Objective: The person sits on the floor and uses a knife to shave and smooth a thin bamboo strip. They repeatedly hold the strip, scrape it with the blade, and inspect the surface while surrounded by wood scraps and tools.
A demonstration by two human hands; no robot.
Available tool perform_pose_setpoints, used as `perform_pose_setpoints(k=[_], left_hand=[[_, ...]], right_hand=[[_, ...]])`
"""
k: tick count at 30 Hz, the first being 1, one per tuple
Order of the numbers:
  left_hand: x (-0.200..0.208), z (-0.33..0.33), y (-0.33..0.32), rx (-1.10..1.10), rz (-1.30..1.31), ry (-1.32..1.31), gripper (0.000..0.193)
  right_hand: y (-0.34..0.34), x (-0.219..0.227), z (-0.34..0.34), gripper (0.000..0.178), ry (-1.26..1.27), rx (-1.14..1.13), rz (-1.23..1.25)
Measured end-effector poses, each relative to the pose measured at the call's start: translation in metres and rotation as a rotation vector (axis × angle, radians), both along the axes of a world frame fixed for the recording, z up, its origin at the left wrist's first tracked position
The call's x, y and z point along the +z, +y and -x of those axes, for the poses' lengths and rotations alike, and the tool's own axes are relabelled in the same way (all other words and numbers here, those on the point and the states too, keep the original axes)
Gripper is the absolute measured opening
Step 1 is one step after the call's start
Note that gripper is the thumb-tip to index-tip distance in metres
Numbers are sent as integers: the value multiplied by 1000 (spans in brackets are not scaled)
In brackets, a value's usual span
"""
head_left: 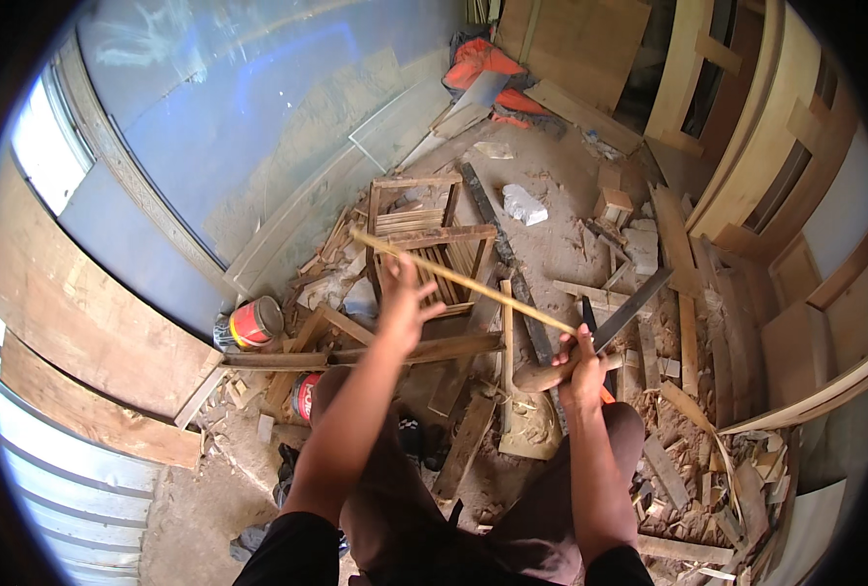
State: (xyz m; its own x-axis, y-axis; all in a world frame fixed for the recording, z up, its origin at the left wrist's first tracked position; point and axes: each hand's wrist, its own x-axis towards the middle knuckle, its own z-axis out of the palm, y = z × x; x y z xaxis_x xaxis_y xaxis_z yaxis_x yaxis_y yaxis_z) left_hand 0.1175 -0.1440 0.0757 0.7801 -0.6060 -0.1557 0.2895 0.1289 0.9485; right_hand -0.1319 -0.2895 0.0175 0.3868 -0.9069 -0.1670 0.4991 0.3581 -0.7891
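Note:
A thin wooden stick (473, 285) slants across the middle, its far end to the left and its near end at my right hand (580, 373). My right hand is closed on that end, and also around a rounded wooden handle (541, 377). Beyond the hand a dark, flat blade-like bar (634, 310) points up and right; I cannot tell whether it joins the handle. My left hand (405, 298), slightly blurred, is by the stick's far part with fingers spread; whether it touches the stick is unclear. Part of something orange (606, 395) shows beside my right hand.
Ahead lies a slatted wooden frame (429, 234). A long board (444, 348) crosses before my knees. Red paint cans (255, 322) stand at the left. Wood offcuts (668, 469) litter the right floor. Door-like panels (746, 146) lean at the right; a blue-grey wall (258, 107) bounds the left.

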Motion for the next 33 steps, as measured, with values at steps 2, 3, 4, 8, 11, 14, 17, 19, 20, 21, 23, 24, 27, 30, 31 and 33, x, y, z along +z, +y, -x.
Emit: perform_pose_setpoints(k=[2, 3, 4, 8, 11, 14, 17, 19, 20, 21, 23, 24, 27, 30, 31, 33], left_hand=[[-22, 24, -24, 119, -34, -36, 95], [-25, 35, -38, 333, -9, -252, 85], [-27, 47, -49, 528, 42, -731, 69], [-16, 72, -59, 352, 129, -1271, 37], [-45, 71, -73, -180, 12, -539, 39], [-50, 94, -86, -419, -155, -194, 43], [-66, 90, -93, -301, 21, 17, 42], [-65, 90, -101, -296, 88, 50, 38], [-64, 88, -104, -290, 120, 65, 36], [-59, 92, -106, -249, 124, 60, 33], [-50, 81, -109, -115, 221, 79, 27], [-46, 71, -105, -58, 249, 49, 26], [-36, 51, -97, -260, -100, -169, 27], [-41, 66, -83, -556, -449, -198, 29], [-49, 71, -76, -672, -429, -185, 28], [-57, 85, -68, -796, -482, -295, 23]], right_hand=[[3, -12, -5, 19, -82, -21, -126], [5, -15, -7, 18, -111, -17, -187], [-2, -22, -4, 17, -149, -36, -222], [-23, -43, 14, 15, -261, -116, -357], [-12, -44, 9, 14, -190, -90, -338], [-5, -48, 14, 17, -67, -66, -255], [11, -37, 1, 19, -59, -8, -221], [11, -40, 4, 20, -18, 7, -175], [10, -42, 4, 21, 5, 15, -153], [9, -47, 8, 22, 41, 15, -136], [8, -46, 8, 37, 174, -11, -158], [7, -46, 11, 42, 249, 2, -187], [-6, -53, 20, 50, 326, -9, -127], [-6, -47, 23, 52, 441, -59, -16], [-6, -44, 24, 53, 429, -66, 52], [-8, -41, 25, 50, 484, -97, 98]])
